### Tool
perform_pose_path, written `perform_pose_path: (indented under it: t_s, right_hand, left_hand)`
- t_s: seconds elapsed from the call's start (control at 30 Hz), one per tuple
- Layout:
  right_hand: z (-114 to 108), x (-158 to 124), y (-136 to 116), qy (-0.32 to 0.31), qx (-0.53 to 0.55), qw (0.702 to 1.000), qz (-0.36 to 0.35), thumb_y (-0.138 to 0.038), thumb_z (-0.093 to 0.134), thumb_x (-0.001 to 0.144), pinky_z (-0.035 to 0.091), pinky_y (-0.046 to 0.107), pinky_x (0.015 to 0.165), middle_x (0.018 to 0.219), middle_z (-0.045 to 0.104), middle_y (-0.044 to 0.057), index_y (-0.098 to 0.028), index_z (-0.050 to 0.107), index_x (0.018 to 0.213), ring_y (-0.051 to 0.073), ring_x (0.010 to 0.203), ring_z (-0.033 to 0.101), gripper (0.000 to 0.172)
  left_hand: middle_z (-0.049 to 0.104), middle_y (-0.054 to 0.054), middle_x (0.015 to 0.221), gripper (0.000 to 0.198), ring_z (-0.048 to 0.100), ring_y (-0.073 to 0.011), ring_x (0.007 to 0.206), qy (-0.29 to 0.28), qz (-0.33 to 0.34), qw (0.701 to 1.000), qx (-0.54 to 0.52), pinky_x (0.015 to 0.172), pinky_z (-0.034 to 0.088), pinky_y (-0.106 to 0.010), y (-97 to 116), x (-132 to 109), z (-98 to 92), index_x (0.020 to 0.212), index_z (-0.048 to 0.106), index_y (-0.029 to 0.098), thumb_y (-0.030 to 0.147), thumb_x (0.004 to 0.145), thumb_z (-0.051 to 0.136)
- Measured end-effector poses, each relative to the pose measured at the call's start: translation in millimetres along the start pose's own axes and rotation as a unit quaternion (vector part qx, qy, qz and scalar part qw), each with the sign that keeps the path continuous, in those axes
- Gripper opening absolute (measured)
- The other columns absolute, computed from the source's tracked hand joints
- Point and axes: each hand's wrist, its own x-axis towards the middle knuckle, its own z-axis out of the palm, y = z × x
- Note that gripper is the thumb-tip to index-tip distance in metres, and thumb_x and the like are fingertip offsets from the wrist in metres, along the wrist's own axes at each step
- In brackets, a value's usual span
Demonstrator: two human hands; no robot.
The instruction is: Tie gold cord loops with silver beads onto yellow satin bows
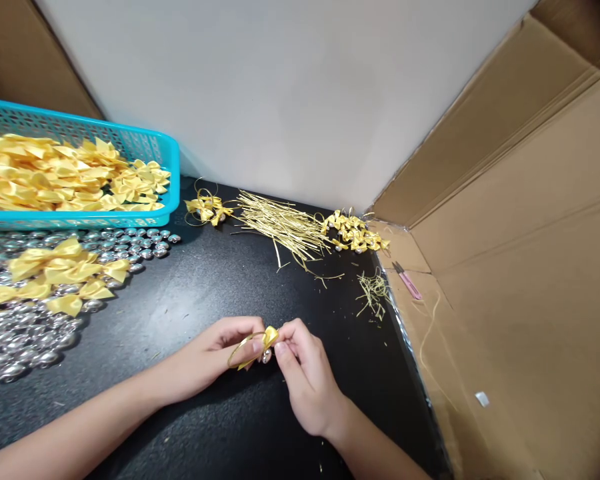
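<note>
Over the front of the black table, my left hand (pixel 223 350) pinches a yellow ribbon bow (pixel 270 335) between thumb and fingers. A loop of gold cord (pixel 236 348) curves from the bow over my left thumb. Just below the bow shows a shiny silver bead (pixel 267 357). My right hand (pixel 305 367) is closed, thumb and fingertips pinched at the right side of the bow. Whether those fingertips grip the ribbon or a cord end is too small to tell.
A turquoise basket (pixel 174 177) of yellow bows stands back left. Silver beads (pixel 27 333) with loose bows (pixel 70 267) spread before it. Gold cords (pixel 285 223) lie between bow clusters (pixel 207 208). Cord scraps (pixel 374 293) and pink thread snips (pixel 408 281) are right, by cardboard (pixel 520 200).
</note>
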Motion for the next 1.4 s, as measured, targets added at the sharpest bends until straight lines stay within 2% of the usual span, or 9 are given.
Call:
perform_pose_path:
  t_s: [0.13, 0.43, 0.7, 1.0, 1.23, 1.4]
  right_hand:
    - [3, -1, 5, -0.001, 0.014, 1.000, 0.015, -0.030, 0.042, 0.098, 0.048, 0.028, 0.068, 0.078, 0.061, 0.003, -0.020, 0.053, 0.087, 0.016, 0.068, 0.059, 0.018]
    - [7, 0, 6, 0.037, 0.091, 0.995, 0.031, -0.033, 0.045, 0.097, 0.046, 0.028, 0.068, 0.075, 0.060, 0.002, -0.020, 0.050, 0.085, 0.016, 0.071, 0.059, 0.018]
    - [12, -1, 9, 0.044, 0.124, 0.990, 0.056, -0.037, 0.046, 0.097, 0.044, 0.028, 0.068, 0.075, 0.059, 0.002, -0.020, 0.049, 0.085, 0.017, 0.072, 0.058, 0.020]
    - [12, -2, 8, 0.049, 0.121, 0.989, 0.066, -0.037, 0.045, 0.096, 0.045, 0.028, 0.067, 0.073, 0.058, 0.001, -0.021, 0.049, 0.085, 0.016, 0.069, 0.056, 0.020]
    - [5, 2, 3, 0.037, 0.109, 0.992, 0.054, -0.028, 0.048, 0.095, 0.048, 0.026, 0.067, 0.072, 0.061, 0.001, -0.020, 0.053, 0.084, 0.014, 0.068, 0.060, 0.015]
    - [2, 2, 3, 0.026, 0.101, 0.994, 0.042, -0.029, 0.048, 0.095, 0.049, 0.026, 0.067, 0.075, 0.062, 0.002, -0.019, 0.054, 0.084, 0.015, 0.070, 0.062, 0.015]
  left_hand:
    - [0.045, 0.004, 0.064, 0.036, 0.037, -0.0124, 0.060, -0.007, -0.002, 1.000, -0.005, 0.056, 0.030, -0.024, 1, -1, 1.2, 0.074, 0.057, 0.017, 0.050, 0.090, 0.053]
    - [0.046, 0.004, 0.066, 0.041, 0.038, -0.0127, 0.062, 0.019, 0.012, 1.000, 0.020, 0.057, 0.031, -0.024, 1, -1, 1.8, 0.071, 0.052, 0.018, 0.053, 0.092, 0.050]
    - [0.048, 0.004, 0.067, 0.040, 0.041, -0.0137, 0.064, 0.022, 0.011, 0.999, 0.024, 0.060, 0.034, -0.024, 2, -2, 2.4, 0.074, 0.054, 0.018, 0.053, 0.092, 0.049]
    - [0.051, 0.003, 0.070, 0.038, 0.043, -0.0144, 0.068, 0.026, 0.007, 1.000, 0.002, 0.064, 0.036, -0.025, 1, -1, 3.1, 0.077, 0.055, 0.018, 0.053, 0.092, 0.051]
    - [0.049, 0.004, 0.067, 0.038, 0.039, -0.0130, 0.063, 0.011, 0.007, 1.000, -0.001, 0.059, 0.032, -0.024, 2, -1, 2.4, 0.074, 0.054, 0.018, 0.052, 0.092, 0.051]
    - [0.050, 0.004, 0.066, 0.038, 0.039, -0.0131, 0.062, 0.005, 0.002, 1.000, -0.013, 0.057, 0.030, -0.024, 4, 0, 1.7, 0.075, 0.056, 0.018, 0.053, 0.090, 0.054]
